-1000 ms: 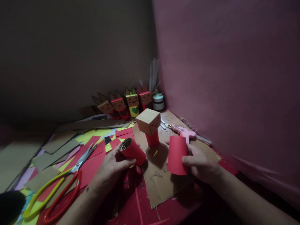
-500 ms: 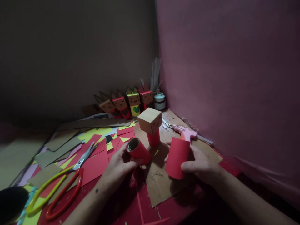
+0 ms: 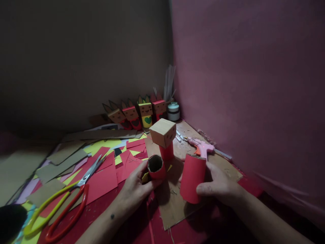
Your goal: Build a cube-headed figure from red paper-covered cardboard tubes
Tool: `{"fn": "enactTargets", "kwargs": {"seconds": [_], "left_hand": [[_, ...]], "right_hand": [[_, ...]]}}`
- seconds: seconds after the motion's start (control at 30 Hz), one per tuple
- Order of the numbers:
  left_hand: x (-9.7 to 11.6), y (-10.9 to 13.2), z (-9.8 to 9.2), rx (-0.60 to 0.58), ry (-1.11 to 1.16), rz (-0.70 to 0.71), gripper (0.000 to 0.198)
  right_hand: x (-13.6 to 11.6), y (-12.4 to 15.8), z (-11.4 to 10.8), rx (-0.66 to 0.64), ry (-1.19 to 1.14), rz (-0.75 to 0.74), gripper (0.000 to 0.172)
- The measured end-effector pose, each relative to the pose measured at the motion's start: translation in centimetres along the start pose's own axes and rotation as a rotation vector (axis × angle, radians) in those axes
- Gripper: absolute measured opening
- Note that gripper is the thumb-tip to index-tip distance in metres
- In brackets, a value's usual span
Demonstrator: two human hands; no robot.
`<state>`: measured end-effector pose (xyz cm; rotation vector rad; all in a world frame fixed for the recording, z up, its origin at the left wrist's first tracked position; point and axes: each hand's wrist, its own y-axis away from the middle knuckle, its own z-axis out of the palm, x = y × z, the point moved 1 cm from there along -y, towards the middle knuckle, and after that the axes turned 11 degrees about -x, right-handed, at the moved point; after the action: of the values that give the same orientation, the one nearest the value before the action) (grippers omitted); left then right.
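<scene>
My left hand (image 3: pixel 138 188) grips a short red paper-covered tube (image 3: pixel 156 167), held nearly upright with its open cardboard mouth facing up. My right hand (image 3: pixel 220 184) is wrapped round a taller red paper-covered tube (image 3: pixel 192 178) that stands upright on a brown cardboard sheet (image 3: pixel 175 203). Just behind both tubes stands a box-headed paper figure (image 3: pixel 164 137) with a red body.
Red-and-yellow scissors (image 3: pixel 63 200) lie at the left among red, yellow and brown paper scraps (image 3: pixel 101 159). A pink glue gun (image 3: pixel 203 146) lies near the right wall. Several paper figures (image 3: pixel 138 113) and a small jar (image 3: pixel 174 111) line the back corner.
My left hand has turned its short tube from lying sideways to nearly upright and moved it right, closer to the tall tube. The right hand's tube has settled upright.
</scene>
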<state>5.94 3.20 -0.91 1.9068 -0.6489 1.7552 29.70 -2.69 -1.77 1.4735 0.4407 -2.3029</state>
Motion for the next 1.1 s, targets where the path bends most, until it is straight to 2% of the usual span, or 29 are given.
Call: {"fn": "enactTargets", "kwargs": {"seconds": [0.13,0.27,0.47,0.6,0.77,0.93,1.1], "left_hand": [[0.3,0.1,-0.2,0.017,-0.003,-0.007,0.039],[0.8,0.1,-1.0,0.092,0.011,0.009,0.042],[0.8,-0.5,-2.2,0.23,-0.027,-0.054,0.051],[0.8,-0.8,-2.6,0.293,-0.054,-0.042,0.049],[0.5,-1.0,-2.6,0.29,-0.056,-0.035,0.047],[0.0,-2.8,-3.8,0.289,-0.106,0.041,0.045],[-0.3,-5.5,-5.7,0.266,-0.14,0.063,0.037]], "right_hand": [[-0.1,0.1,0.0,-0.001,0.049,-0.012,0.054],[-0.3,0.3,0.0,0.025,0.139,-0.025,0.053],[-0.1,-0.1,0.3,0.201,0.38,-0.067,0.055],[0.2,-0.5,0.8,0.185,0.602,-0.17,0.045],[0.9,-0.5,0.5,0.213,0.788,-0.284,0.044],[0.9,-0.7,0.4,0.255,0.89,-0.265,0.04],[0.9,-1.1,0.7,0.266,1.043,-0.225,0.045]]}}
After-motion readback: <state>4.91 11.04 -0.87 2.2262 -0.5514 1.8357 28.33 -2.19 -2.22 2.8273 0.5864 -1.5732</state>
